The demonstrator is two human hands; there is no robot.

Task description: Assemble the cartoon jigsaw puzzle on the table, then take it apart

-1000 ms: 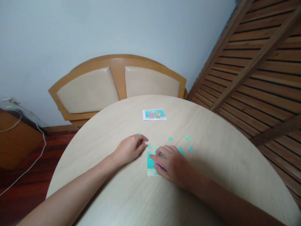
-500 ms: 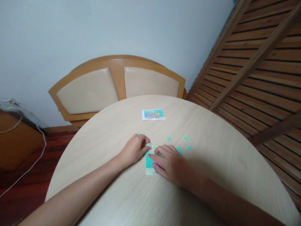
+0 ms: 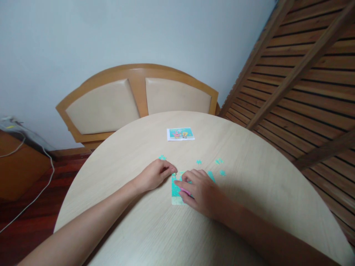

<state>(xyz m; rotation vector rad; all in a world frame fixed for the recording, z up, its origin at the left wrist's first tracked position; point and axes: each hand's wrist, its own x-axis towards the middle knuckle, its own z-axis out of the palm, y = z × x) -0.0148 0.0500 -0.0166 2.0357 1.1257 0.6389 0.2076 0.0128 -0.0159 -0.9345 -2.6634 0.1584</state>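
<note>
A partly joined jigsaw puzzle, mostly turquoise with a pale lower edge, lies flat on the round table in front of me. My left hand is closed, its thumb and index finger pinching a small puzzle piece at the puzzle's upper left corner. Over the puzzle's middle and right rests my right hand, thumb and index finger apart, covering much of it. A pink patch shows between those fingers. Just beyond my left hand lies a loose turquoise piece.
Several loose pieces lie beyond and to the right of my right hand. Farther back is a small printed picture of two cartoon figures. A padded chair stands behind the pale wooden table. Wooden slats rise at right.
My left hand has brought its piece down to the puzzle's upper left corner, uncovering more of the loose piece behind it. My right hand stays in place.
</note>
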